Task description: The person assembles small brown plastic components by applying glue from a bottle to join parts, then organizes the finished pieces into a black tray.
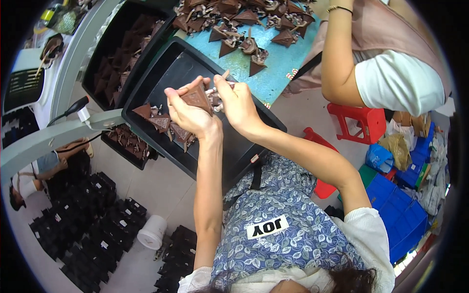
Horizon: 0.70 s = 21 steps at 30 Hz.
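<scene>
Over a black plastic tray [168,80], both my hands are at a small figurine [199,99] with a brown, flat-sided, pointed part and pale bits. It rests against the palm and fingers of my left hand [193,113], which are curled round it. My right hand [238,101] is closed at the figurine's right side, touching the pale bits. From its thumb and finger sticks the tip of a thin wood-coloured stick [225,74]; whether this is a tool or part of the figurine I cannot tell. Several similar brown figurines [159,123] lie at the tray's left end.
More figurines [246,19] are heaped on a blue table mat [279,61]. Other black bins of brown pieces [119,66] stand left, beside a grey rail [63,134] with a cable. A co-worker's arm [338,53] is at the right, near a red stool [356,122].
</scene>
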Each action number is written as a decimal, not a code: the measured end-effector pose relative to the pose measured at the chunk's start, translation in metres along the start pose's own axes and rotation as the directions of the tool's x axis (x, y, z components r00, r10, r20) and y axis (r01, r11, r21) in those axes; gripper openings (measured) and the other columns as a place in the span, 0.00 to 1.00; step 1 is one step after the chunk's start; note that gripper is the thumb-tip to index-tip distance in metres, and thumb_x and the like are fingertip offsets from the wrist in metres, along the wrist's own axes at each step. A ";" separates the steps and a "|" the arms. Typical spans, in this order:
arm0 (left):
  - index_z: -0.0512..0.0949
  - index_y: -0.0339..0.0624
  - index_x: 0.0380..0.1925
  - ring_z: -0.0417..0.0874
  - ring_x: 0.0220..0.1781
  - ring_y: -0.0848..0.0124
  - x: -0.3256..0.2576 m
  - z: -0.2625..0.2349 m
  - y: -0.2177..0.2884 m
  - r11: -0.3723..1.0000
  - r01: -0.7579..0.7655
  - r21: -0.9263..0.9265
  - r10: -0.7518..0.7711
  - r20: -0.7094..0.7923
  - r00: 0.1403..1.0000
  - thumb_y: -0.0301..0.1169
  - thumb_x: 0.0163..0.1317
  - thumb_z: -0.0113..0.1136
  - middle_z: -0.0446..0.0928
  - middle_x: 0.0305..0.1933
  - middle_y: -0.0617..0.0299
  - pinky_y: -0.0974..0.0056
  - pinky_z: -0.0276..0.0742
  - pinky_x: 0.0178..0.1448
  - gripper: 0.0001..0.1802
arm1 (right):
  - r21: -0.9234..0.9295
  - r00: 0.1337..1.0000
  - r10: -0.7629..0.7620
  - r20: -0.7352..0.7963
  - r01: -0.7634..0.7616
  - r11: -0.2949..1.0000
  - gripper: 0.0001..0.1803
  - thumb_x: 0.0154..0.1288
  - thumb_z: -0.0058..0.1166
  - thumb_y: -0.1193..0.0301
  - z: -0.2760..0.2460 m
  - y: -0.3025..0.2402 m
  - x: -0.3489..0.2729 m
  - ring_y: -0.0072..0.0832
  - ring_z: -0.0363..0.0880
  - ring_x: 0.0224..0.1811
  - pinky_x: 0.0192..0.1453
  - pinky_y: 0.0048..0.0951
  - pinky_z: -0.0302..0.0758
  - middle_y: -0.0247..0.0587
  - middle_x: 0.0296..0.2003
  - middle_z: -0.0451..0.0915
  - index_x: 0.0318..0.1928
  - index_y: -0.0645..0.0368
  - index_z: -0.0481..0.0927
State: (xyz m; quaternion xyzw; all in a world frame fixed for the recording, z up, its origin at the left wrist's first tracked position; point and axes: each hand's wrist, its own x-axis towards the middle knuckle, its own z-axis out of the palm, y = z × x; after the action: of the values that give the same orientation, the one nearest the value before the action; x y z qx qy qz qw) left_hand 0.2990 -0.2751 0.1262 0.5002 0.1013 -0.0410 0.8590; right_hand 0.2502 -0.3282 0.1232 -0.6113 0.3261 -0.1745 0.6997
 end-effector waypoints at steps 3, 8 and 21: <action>0.68 0.37 0.25 0.81 0.28 0.59 0.010 0.000 -0.004 0.992 -0.066 -0.104 0.076 0.094 0.993 0.44 0.72 0.37 0.79 0.26 0.48 0.58 0.79 0.37 0.23 | 0.372 0.785 0.568 0.247 -0.618 0.693 0.21 0.69 0.44 0.52 -0.005 -0.016 0.006 0.13 0.54 0.08 0.11 0.19 0.43 0.28 0.14 0.66 0.27 0.55 0.71; 0.71 0.42 0.25 0.81 0.35 0.62 0.013 -0.001 0.004 0.905 0.371 -0.209 -0.379 0.003 0.925 0.44 0.69 0.42 0.80 0.30 0.53 0.57 0.78 0.43 0.20 | 0.267 0.860 0.453 0.235 -0.505 0.821 0.22 0.68 0.45 0.49 -0.016 -0.036 -0.007 0.11 0.52 0.09 0.12 0.16 0.44 0.28 0.15 0.66 0.30 0.56 0.73; 0.69 0.48 0.21 0.79 0.33 0.63 -0.013 0.017 0.026 0.693 0.611 -0.383 -0.455 0.426 0.782 0.43 0.69 0.45 0.78 0.25 0.61 0.57 0.76 0.45 0.19 | 0.398 0.842 0.324 0.430 -0.500 0.769 0.20 0.68 0.49 0.56 -0.054 -0.065 -0.032 0.10 0.58 0.10 0.11 0.14 0.50 0.33 0.18 0.71 0.28 0.61 0.74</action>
State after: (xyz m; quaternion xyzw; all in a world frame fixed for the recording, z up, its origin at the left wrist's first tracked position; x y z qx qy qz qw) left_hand 0.2925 -0.2773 0.1589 0.1951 0.1199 -0.3385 0.9127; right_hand 0.2007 -0.3599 0.1916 -0.3431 0.2734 0.0153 0.8985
